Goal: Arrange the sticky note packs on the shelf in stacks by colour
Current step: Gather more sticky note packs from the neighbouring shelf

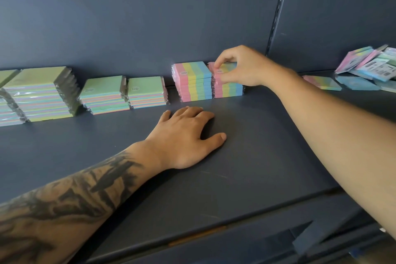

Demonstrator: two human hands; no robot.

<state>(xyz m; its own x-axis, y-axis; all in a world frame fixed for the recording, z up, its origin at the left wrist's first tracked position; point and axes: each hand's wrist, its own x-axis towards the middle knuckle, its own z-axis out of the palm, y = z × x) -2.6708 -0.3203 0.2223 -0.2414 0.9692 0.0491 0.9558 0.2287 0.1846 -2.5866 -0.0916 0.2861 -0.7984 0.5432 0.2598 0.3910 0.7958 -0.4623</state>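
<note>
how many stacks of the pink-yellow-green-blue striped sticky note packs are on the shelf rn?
2, side by side at the back wall: left striped stack stands free; right striped stack has the right hand pinching its top pack. The loose pile far right may hide more.

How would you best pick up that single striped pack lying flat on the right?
Probably from above, pinching the striped pack's two opposite side edges. It lies flat on the shelf, thin, with bare shelf in front; the loose pile crowds its right end.

Far-left green stack (6, 100) cut by edge; loose pile (372, 64) cropped right, labels unreadable.
</note>
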